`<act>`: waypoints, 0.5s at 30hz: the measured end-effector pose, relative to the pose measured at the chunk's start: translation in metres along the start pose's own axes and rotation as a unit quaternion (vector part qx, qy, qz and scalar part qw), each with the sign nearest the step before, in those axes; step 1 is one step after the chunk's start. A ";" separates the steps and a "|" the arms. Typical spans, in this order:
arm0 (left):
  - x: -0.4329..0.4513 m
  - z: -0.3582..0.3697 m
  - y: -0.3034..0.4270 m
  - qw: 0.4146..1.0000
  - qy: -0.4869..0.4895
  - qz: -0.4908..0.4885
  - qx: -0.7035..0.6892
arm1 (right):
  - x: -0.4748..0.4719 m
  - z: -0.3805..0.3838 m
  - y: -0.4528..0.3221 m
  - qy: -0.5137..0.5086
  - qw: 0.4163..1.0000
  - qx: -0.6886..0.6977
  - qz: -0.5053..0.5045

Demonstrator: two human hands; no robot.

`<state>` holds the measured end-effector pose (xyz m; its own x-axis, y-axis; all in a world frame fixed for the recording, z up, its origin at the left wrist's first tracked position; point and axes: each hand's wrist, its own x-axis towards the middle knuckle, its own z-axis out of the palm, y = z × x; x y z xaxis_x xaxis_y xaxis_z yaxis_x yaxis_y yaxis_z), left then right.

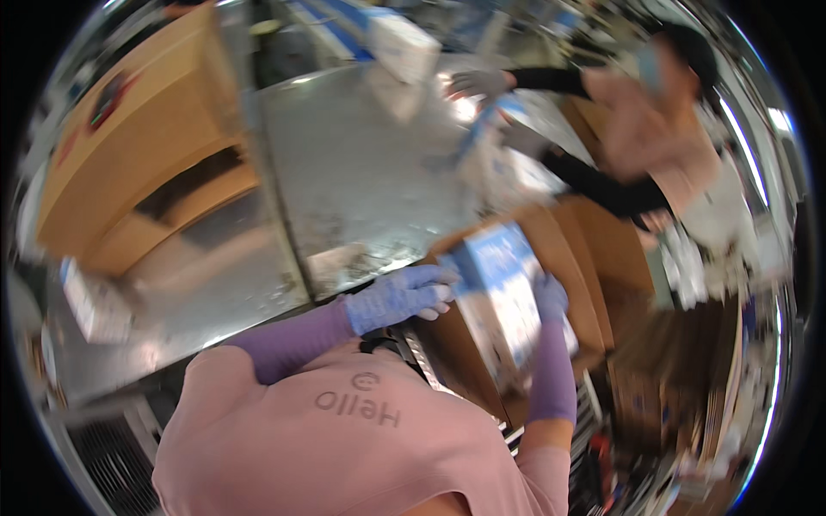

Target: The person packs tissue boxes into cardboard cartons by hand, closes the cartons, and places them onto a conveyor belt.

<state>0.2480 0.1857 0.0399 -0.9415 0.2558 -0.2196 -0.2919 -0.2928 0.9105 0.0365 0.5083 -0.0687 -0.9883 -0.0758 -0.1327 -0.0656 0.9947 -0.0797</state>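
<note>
An open cardboard carton (574,277) stands before me, tilted in the view. Inside it are white-and-blue boxes (500,277), blurred, packed side by side. My right hand (552,298), in a lavender-blue glove, reaches into the carton and touches the right side of these boxes; its fingers are partly hidden. My left hand (403,297), gloved alike, is stretched out at the carton's left rim with its fingers somewhat spread. Its fingertips come close to the boxes' left side, and I see nothing in its grasp.
A metal table (348,161) runs along the far side. A large carton (155,116) lies on it at left, near a small white box (97,306). Another white box (403,48) stands at the back. Across from me a person (658,129) handles plastic-wrapped packs (510,161). Flattened cardboard (677,367) is stacked at right.
</note>
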 end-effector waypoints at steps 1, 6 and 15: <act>-0.006 -0.015 -0.001 0.999 0.038 0.012 0.037 | 0.000 0.014 0.009 -0.028 0.999 0.001 0.030; -0.063 -0.167 -0.044 0.923 0.367 0.086 0.079 | -0.009 0.049 0.016 0.047 0.998 0.003 0.036; -0.147 -0.462 -0.043 0.734 0.678 0.032 0.026 | -0.021 0.063 0.011 0.156 0.865 0.472 -0.069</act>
<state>0.3213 -0.2645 -0.1290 -0.2648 -0.9196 -0.2903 -0.2672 -0.2193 0.9384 0.0651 0.5167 -0.1290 -0.9789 -0.0215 0.2034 -0.1897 0.4669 -0.8637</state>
